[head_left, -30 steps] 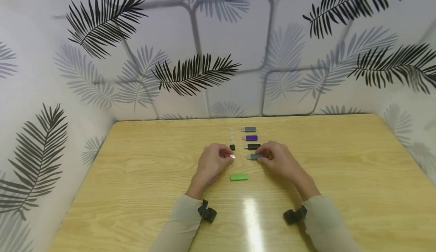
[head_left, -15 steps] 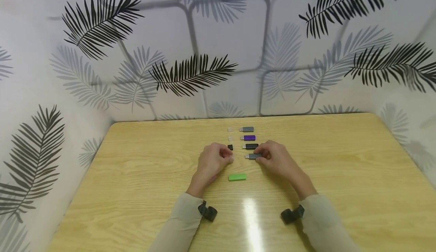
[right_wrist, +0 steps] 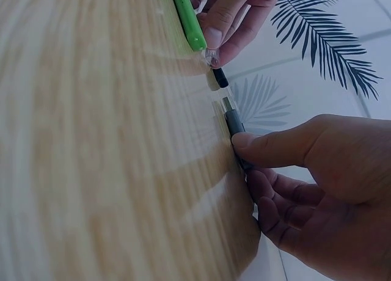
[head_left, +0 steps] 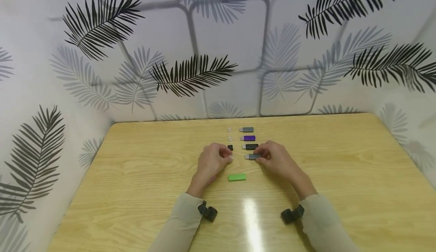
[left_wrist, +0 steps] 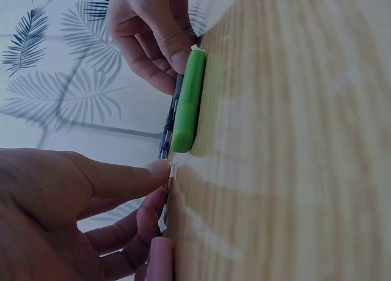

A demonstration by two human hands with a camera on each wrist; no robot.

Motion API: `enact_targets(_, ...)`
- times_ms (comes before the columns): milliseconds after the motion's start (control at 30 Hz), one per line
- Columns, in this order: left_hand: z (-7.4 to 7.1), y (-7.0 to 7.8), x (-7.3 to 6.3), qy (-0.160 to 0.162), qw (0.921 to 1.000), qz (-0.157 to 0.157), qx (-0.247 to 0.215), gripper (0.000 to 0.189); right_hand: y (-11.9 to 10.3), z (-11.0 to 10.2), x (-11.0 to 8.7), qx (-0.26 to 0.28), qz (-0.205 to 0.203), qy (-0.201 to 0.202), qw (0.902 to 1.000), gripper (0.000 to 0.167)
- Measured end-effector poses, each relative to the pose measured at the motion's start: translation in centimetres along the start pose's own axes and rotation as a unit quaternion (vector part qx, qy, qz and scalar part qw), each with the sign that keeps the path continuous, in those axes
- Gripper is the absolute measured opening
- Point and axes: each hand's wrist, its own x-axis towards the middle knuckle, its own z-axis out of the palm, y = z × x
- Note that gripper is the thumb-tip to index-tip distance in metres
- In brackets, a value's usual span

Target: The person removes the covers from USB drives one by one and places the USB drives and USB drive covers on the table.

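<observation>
My left hand point(head_left: 210, 164) pinches a small clear cap point(right_wrist: 211, 57) between thumb and finger, close over the table. In the head view the fingertips mostly cover it. Opposite, my right hand point(head_left: 278, 160) holds a grey USB stick point(head_left: 251, 156) by its rear end, with the metal plug facing left toward the cap. A gap separates plug and cap. Nearer the body, a green USB stick point(head_left: 237, 177) lies between the hands. Under the left palm lies a pink stick point(left_wrist: 160, 261), largely hidden in the head view.
Beyond the hands, a grey USB stick point(head_left: 247, 129), a purple one point(head_left: 249, 138) and a black one point(head_left: 251, 146) lie in a column. Left of them sit two clear caps point(head_left: 229, 129) and a black cap point(head_left: 230, 147). A patterned wall point(head_left: 235, 93) borders the table point(head_left: 143, 176).
The head view has shifted slightly. Both hands keep nearly the same place and grip; the clear cap in the left fingers shows less in the head view than a second ago.
</observation>
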Motion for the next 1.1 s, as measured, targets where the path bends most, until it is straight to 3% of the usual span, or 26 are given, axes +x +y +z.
enact_targets(400, -0.1, 0.0, -0.1, 0.001, 0.9999, 0.01, 0.0, 0.01, 0.0, 0.0, -0.1, 0.003, -0.001, -0.001, 1.0, 0.013)
enact_targets(900, -1.7, -0.9, -0.6, -0.016, 0.9974, 0.048, -0.052, 0.015, -0.3, -0.8, -0.3, 0.036, -0.013, 0.028, 0.9989, 0.027)
enact_targets(1100, -2.6, -1.3, -1.2, -0.022, 0.9957, 0.035, -0.082, 0.016, -0.4, -1.2, -0.7, 0.034, -0.027, 0.037, 0.9984, 0.025)
